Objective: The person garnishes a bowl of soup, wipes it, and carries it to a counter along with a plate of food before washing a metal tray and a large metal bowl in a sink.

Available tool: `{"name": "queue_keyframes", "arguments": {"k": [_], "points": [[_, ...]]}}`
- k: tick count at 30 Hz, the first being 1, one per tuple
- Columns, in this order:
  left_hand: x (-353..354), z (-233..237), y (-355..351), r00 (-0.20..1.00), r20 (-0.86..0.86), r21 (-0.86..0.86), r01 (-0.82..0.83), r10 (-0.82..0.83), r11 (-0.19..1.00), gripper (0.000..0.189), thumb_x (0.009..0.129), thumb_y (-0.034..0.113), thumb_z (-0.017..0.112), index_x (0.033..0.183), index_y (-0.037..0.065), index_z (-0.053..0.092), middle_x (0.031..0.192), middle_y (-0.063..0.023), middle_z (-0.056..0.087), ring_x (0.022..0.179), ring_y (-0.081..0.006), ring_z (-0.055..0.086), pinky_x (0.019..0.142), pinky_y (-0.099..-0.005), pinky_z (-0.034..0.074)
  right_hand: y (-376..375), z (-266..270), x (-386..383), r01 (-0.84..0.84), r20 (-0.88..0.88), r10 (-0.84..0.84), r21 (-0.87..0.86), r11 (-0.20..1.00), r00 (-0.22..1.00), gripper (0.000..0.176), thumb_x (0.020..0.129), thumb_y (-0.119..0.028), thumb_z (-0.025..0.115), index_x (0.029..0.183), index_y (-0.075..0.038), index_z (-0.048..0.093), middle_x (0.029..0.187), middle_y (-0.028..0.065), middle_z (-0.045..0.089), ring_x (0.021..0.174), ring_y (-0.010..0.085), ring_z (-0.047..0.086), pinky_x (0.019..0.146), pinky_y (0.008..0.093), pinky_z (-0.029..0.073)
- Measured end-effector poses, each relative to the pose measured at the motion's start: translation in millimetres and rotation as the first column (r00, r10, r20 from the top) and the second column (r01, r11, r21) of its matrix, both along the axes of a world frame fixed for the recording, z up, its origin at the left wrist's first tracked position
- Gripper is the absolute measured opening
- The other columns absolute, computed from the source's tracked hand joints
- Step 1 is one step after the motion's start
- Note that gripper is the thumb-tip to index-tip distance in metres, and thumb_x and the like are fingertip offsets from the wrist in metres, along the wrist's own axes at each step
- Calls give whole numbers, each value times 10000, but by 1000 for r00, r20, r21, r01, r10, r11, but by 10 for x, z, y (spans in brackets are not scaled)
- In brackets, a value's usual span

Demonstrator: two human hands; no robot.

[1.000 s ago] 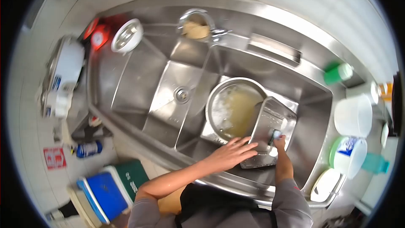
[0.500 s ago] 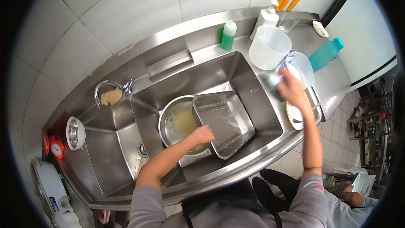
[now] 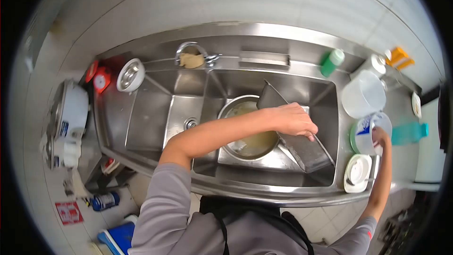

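Observation:
My left hand [image 3: 297, 122] is closed on the upper rim of a rectangular metal pan [image 3: 309, 153], which stands tilted in the right sink basin. Beside the pan sits a round metal bowl [image 3: 250, 144] of cloudy yellowish liquid, partly behind my left forearm. At the right counter my right hand [image 3: 380, 137] reaches into a clear plastic tub [image 3: 384, 122] with a blue-and-white label; its fingertips are hidden, as is anything in them. White dishes [image 3: 357, 171] lie just below that tub.
A larger translucent container [image 3: 363, 95], a green squeeze bottle [image 3: 332, 62] and a teal bottle [image 3: 409, 133] stand around the right side. The faucet [image 3: 191, 55] holds a tan sponge. At left are a small bowl [image 3: 131, 75] and a red scale [image 3: 101, 80].
The camera view has turned. The pan has gone from lying nearly flat to tilted up, with my left hand on its rim. My right hand, blurred over the counter before, is now in the tub.

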State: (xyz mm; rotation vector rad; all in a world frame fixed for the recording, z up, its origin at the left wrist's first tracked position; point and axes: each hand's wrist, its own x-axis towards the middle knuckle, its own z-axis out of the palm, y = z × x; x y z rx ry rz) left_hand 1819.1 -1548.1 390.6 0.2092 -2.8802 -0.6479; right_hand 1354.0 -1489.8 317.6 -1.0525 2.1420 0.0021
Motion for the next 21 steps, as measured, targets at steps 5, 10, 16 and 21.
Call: {"name": "queue_keyframes", "arguments": {"k": [5,10,16,21], "points": [[752,732,150,956,-128,35,-263,265,964,298,807,406,508,690,135,551,558,-63,539,547,-275,546,447,-375,384,39,-267,-21,-133,76,137,-55,990,988,642,702,-185,562,1278,-47,314,995,172,571,664,262,597,473,387,502],[1618,1245,347,816,-335,-167,-544,472,822,284,773,386,574,652,128,575,468,-49,481,421,-225,482,390,-303,344,108,489,589,-245,-92,242,-16,969,966,641,668,-184,601,1264,-86,386,1024,184,571,787,265,598,618,379,501],[2676,1813,717,598,-501,-67,-748,626,660,221,767,167,624,638,-1,562,547,-49,509,473,-130,464,448,-243,356,1,1034,285,-358,-223,305,-257,898,926,424,685,-140,423,1065,-13,564,612,66,540,563,149,484,573,283,409],[3646,1975,1066,259,-615,73,-922,745,380,301,837,212,575,635,-6,528,554,46,421,517,-35,339,451,-198,273,70,2129,2252,-415,14,466,-431,801,885,477,627,-125,421,1078,-15,531,796,55,548,650,116,469,666,238,409]]}}
